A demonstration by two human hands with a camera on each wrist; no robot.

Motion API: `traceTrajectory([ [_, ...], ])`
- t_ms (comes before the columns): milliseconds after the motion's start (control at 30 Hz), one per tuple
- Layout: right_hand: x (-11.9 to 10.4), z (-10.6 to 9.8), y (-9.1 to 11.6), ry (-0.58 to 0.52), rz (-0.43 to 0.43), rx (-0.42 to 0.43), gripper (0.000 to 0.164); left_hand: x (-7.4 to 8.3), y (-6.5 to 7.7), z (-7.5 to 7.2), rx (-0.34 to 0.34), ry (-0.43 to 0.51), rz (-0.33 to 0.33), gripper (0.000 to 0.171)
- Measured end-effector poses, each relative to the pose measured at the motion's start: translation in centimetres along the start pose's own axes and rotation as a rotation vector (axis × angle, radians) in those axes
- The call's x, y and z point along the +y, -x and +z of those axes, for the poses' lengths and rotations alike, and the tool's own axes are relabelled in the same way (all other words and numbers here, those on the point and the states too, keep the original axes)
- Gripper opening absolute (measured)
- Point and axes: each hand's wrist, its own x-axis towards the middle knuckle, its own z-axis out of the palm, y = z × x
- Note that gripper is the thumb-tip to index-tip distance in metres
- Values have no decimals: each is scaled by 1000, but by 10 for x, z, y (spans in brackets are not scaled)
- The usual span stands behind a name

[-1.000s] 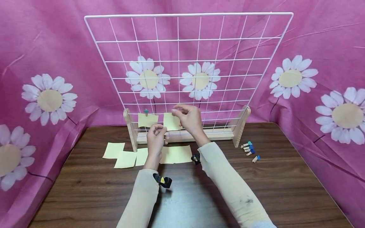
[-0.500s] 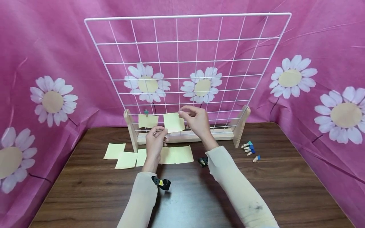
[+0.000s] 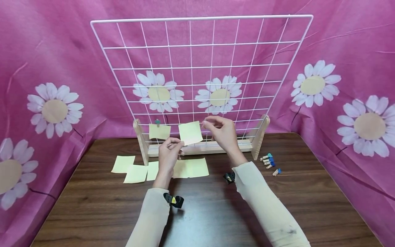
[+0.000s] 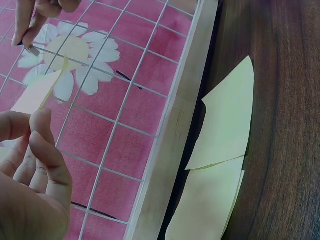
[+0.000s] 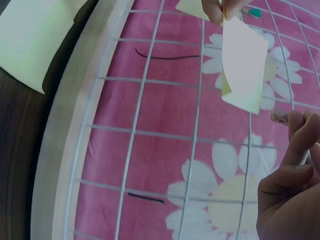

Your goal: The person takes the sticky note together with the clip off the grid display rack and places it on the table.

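My left hand (image 3: pixel 169 154) pinches a pale yellow sticky note (image 3: pixel 190 133) by its lower left corner, in front of the white wire grid (image 3: pixel 191 67). Seen from the right wrist, the held note (image 5: pixel 244 65) has a slight curl at one edge. To its right, my right hand (image 3: pixel 223 133) pinches a small wooden clothespin (image 5: pixel 279 117) between thumb and fingers, its tip poking out toward the note with a gap between. Another yellow note (image 3: pixel 159 131) hangs low on the grid at left under a green-topped clothespin (image 3: pixel 157 122).
Several yellow notes (image 3: pixel 135 173) lie on the brown table (image 3: pixel 197 219) before the grid, some overlapping. More small clothespins (image 3: pixel 267 160) with blue and green tops lie at the right. A wooden stand (image 3: pixel 260 137) bears the grid; a pink flowered cloth (image 3: pixel 55 41) hangs behind.
My right hand has moved right, away from the note's upper right corner. The note, held in my left hand, has tilted a little and shows fully now.
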Motion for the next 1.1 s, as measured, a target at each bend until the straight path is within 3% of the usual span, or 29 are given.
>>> traceTrajectory([
  [400,-32,-30,15,88,6,14,19,-3,2,-3,-53,-51,2,12],
  [767,5,-44,14,121,6,58,21,-5,6,-3,-53,-59,17,6],
  [900,1,-50,19,110,-5,61,20,-7,6,-2,-62,-94,11,6],
  [1100,-23,-60,28,94,-12,55,16,-8,8,-2,-84,-116,5,17],
])
